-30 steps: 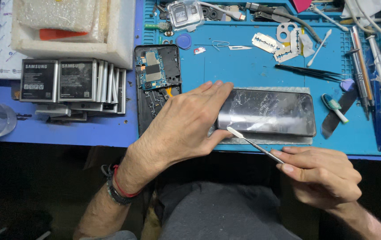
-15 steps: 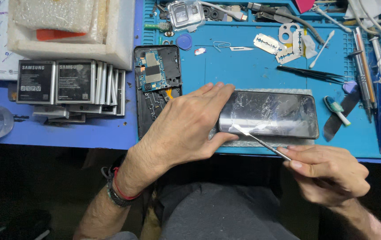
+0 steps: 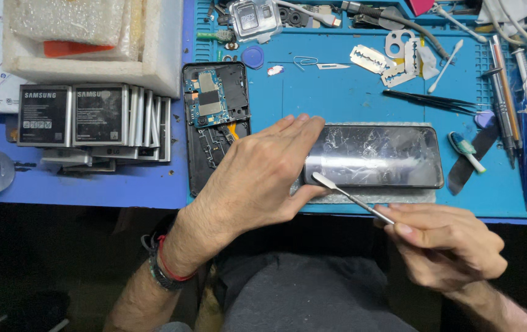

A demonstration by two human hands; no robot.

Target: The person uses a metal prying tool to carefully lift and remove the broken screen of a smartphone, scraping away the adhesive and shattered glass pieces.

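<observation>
hands at work on a cracked phone screen

a person's left hand [image 3: 257, 175] lies flat over the left end of a cracked phone screen [image 3: 377, 157], fingers spread and pressing down, not closed around it. the screen rests face up on a grey metal plate [image 3: 374, 197] on the blue mat [image 3: 349, 92] that covers the bench. the right hand [image 3: 444, 246], just in front of the screen's near edge, has its grip clamped on a thin metal spudger [image 3: 352, 195], thumb and fingers pinched on the handle. the spudger's flat tip touches the screen's near left corner, right beside the left thumb. just left of the screen, partly under the left hand, lies an opened phone body [image 3: 214, 117] with its circuit board showing. further left of the screen, a row of phone batteries [image 3: 91, 117] stands on edge beside a white foam tray [image 3: 165, 55]. beyond the screen, on the mat, lie black tweezers [image 3: 429, 101], razor blades [image 3: 377, 61] and a cotton swab [image 3: 444, 58]. just right of the screen lies a small brush with a teal head [image 3: 466, 150]. a beaded wristband [image 3: 162, 264] circles the left wrist.
</observation>
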